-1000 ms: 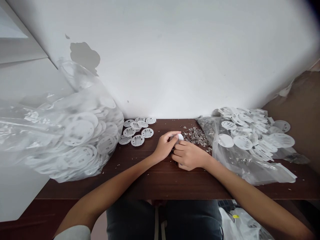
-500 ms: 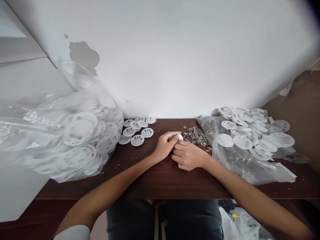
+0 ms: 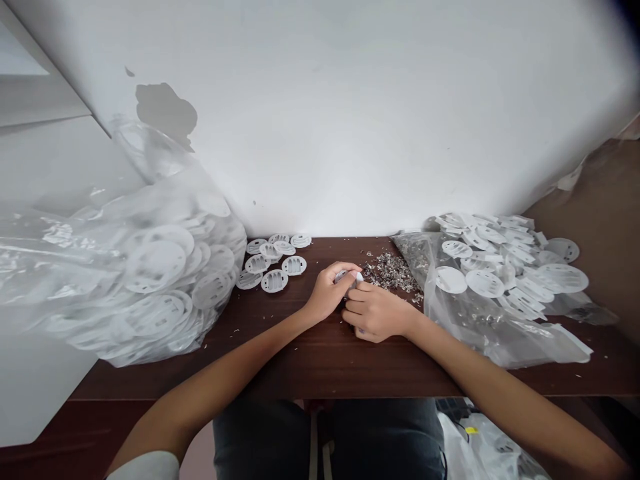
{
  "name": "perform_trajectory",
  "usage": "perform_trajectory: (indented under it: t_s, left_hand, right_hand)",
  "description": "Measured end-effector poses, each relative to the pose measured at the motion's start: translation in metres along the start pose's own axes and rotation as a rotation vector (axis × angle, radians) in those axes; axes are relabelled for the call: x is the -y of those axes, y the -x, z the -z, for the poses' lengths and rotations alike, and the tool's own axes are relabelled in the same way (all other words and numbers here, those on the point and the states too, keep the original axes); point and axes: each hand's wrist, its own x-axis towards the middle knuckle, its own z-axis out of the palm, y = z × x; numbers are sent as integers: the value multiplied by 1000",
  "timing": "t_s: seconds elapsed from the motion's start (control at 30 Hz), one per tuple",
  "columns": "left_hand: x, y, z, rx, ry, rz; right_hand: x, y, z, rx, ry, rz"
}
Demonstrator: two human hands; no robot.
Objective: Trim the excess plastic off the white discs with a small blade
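Both my hands meet at the middle of the dark wooden table [image 3: 320,363]. My left hand [image 3: 330,292] curls its fingers around a small white plastic disc [image 3: 356,277], of which only an edge shows. My right hand [image 3: 377,311] is closed too, its fingertips pressed against the same disc from the right. Just beyond my hands lies a heap of small metal bits [image 3: 395,271].
A big clear bag of white discs [image 3: 145,280] fills the left side. Several finished discs [image 3: 273,261] lie loose by the wall. At the right, more white discs [image 3: 500,257] are piled on a clear plastic bag [image 3: 505,327]. A white wall stands close behind.
Hardly anything: my hands stay together on the disc, and less of its white edge shows now between my fingers.
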Motion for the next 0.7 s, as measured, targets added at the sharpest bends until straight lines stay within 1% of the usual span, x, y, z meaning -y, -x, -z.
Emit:
perform_trajectory:
  t_s: [0.23, 0.53, 0.7]
  left_hand:
    - [-1, 0, 0, 2, 5, 21]
    - [0, 1, -1, 8, -12, -16]
    - [0, 1, -1, 32, -27, -26]
  right_hand:
    - [1, 0, -1, 0, -3, 3]
    - [2, -1, -1, -27, 3, 8]
    - [3, -1, -1, -26, 13, 12]
